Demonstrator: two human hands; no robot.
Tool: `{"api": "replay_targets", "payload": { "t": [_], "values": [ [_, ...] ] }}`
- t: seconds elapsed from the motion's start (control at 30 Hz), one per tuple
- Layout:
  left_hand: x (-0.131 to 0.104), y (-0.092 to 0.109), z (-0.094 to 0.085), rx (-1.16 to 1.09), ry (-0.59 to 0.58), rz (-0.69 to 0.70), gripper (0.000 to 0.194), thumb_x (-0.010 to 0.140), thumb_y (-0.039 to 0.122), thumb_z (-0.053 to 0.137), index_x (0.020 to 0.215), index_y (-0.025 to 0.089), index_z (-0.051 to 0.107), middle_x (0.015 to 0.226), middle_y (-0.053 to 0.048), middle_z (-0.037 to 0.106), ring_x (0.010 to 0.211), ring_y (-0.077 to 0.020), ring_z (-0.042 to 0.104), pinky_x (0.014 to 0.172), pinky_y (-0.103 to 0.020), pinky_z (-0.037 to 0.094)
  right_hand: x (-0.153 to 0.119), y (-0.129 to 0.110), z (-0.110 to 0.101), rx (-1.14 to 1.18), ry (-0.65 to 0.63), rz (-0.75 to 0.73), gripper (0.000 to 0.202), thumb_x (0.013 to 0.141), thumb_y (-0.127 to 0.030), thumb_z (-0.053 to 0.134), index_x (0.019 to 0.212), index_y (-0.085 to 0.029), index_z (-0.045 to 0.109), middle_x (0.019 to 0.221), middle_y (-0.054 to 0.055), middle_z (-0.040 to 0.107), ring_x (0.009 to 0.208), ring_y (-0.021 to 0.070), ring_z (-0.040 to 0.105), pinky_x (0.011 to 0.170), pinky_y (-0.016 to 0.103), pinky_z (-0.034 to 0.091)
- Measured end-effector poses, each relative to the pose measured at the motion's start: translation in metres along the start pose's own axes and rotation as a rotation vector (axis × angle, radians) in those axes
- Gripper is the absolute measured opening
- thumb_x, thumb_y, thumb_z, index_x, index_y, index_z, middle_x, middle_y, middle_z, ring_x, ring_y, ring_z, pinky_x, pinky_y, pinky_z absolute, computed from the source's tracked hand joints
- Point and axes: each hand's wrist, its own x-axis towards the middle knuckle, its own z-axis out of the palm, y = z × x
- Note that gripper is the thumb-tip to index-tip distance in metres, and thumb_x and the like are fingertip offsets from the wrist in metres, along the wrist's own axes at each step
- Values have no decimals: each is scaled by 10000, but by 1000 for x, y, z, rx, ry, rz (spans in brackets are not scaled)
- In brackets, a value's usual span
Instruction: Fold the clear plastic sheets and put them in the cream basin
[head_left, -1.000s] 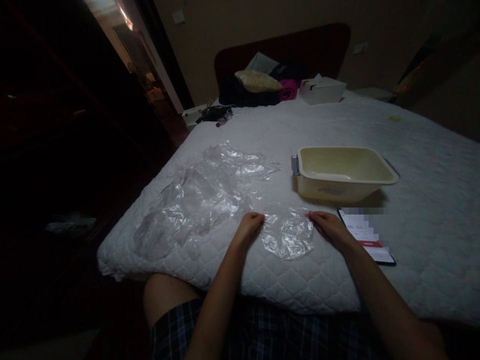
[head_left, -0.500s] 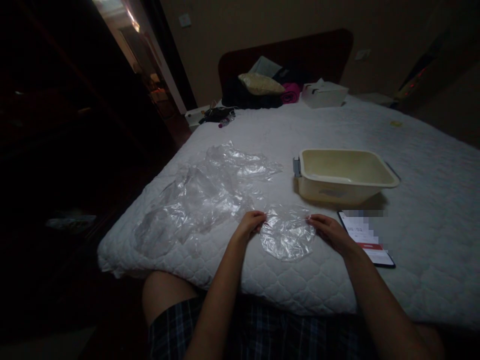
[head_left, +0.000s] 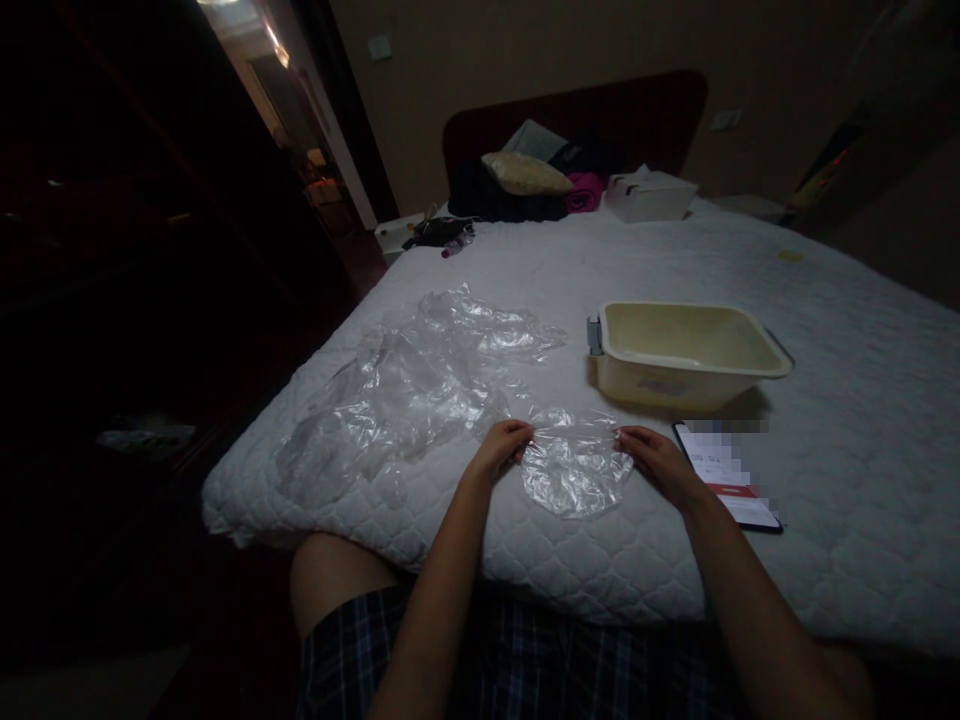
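Note:
A clear plastic bag [head_left: 576, 475], roughly rounded at its lower edge, is stretched between my two hands just above the bed's front part. My left hand [head_left: 507, 443] pinches its left edge between thumb and fingers. At the opposite edge, my right hand [head_left: 654, 457] grips the film the same way. Left of it lies a wide heap of crumpled clear plastic [head_left: 420, 375], close to my left hand. Beyond my right hand stands a cream plastic tub [head_left: 667, 385] with grey side clips. A phone [head_left: 731, 485] with a lit screen rests beside my right forearm.
White quilted bedding [head_left: 600, 580] covers the bed. Toward the headboard [head_left: 585, 110] are a beige pillow [head_left: 529, 173], a rolled magenta cloth [head_left: 583, 193] and a white box [head_left: 651, 195]. Dark floor and a doorway lie to the left.
My hands keep hold of the bag's two sides, and its film has shifted slightly. The whole view has moved a little; the tub, heap and phone stay where they were.

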Motion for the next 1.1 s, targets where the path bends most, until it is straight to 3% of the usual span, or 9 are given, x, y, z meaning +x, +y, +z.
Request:
{"api": "replay_targets", "payload": {
  "t": [0.3,0.47,0.77,1.1],
  "values": [
    [-2,-5,-3,-60,-27,24,278,637,253,692,863,107,624,574,31,545,382,-27,409,379,-169,289,5,10,-4,-72,-7,-135,402,566,-463,752,858,-200,670,822,33,668,714,159,578,624,270,427],
    [-4,-3,-2,-71,-15,18,264,622,244,706,831,98,635,577,17,564,381,-25,406,382,-169,289,2,7,-3,-120,17,-148,416,572,-487,739,851,-187,668,838,59,662,719,171,573,582,261,426],
    [-5,-5,-4,-48,1,9,271,624,269,692,843,114,653,558,19,566,369,-29,403,372,-169,275,-5,0,-1,-40,15,-87,371,548,-440,762,808,-194,661,797,25,646,582,101,501,457,206,346],
    [-11,1,1,-35,39,0,162,647,185,564,767,115,647,537,15,563,365,-37,401,363,-172,242,-6,-1,-1,32,22,-13,271,555,-324,736,778,-186,666,601,-23,567,461,64,388,405,200,257]
  ]
}}
